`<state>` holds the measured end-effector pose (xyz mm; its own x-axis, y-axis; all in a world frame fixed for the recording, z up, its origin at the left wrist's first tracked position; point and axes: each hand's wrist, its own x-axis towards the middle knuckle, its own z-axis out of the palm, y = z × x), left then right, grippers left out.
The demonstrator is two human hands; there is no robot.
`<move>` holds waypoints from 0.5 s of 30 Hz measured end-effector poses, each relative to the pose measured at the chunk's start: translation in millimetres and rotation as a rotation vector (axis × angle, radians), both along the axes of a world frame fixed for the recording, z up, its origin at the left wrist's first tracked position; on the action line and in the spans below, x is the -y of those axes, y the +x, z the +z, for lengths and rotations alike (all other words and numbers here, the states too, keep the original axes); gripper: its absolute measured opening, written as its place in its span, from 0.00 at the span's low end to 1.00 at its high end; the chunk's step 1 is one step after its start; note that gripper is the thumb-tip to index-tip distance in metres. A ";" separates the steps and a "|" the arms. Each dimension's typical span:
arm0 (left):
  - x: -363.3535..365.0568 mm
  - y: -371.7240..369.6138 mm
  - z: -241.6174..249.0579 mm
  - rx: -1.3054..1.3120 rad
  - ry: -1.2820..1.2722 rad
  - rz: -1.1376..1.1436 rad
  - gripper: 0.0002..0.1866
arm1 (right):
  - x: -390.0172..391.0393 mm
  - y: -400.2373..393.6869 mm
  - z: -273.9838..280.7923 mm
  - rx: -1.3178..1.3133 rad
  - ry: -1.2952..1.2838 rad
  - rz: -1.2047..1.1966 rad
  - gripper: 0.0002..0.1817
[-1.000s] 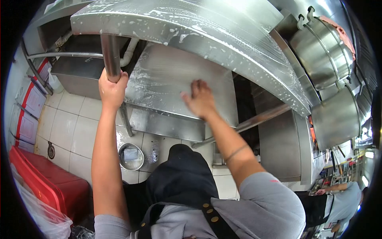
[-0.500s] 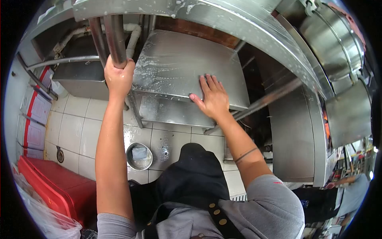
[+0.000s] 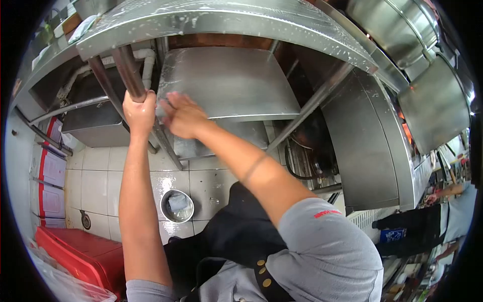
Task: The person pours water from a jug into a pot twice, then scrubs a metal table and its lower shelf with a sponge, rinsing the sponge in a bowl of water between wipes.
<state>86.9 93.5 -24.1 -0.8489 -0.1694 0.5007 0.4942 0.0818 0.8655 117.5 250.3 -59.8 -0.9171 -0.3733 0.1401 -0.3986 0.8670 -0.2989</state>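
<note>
My left hand (image 3: 139,113) is wrapped around an upright metal table leg (image 3: 129,73), just under the foam-spotted steel tabletop (image 3: 221,25). Slightly blurred, my right hand (image 3: 183,118) is over the left front corner of the steel shelf (image 3: 231,83) beneath the table. Its fingers are stretched out and no object shows in it. The shelf surface looks wet and mostly shiny, with some foam toward its left side. Below it is a lower steel shelf (image 3: 226,138), partly covered by my right forearm.
On the tiled floor stands a metal bowl (image 3: 190,211) holding a grey cloth (image 3: 177,202). A red bin (image 3: 80,251) is at lower left. Large steel pots (image 3: 432,103) stand on the right, beyond a steel cabinet (image 3: 359,146). Another person (image 3: 453,211) is at far right.
My right hand has swept left across the shelf to its left corner, and the foam there has thinned. My left hand keeps its grip on the leg. The view has shifted a little.
</note>
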 end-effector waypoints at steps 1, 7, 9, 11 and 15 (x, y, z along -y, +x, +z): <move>-3.5 4.0 1.6 0.027 -0.001 0.004 0.06 | -67.5 48.6 0.9 -0.003 0.027 -0.209 0.42; -11.1 0.7 12.2 -0.015 0.047 0.075 0.06 | -225.5 68.2 15.0 0.034 0.275 -0.812 0.47; -10.4 -2.6 8.6 -0.010 0.025 0.073 0.07 | -146.9 44.5 -0.5 -0.009 0.272 -0.539 0.44; -8.6 -4.9 7.3 0.000 0.019 0.062 0.07 | -48.8 34.8 16.4 0.030 0.094 -0.319 0.40; 1.1 -3.4 4.8 0.011 -0.007 0.021 0.06 | -47.1 29.7 -10.2 -0.015 0.082 -0.143 0.40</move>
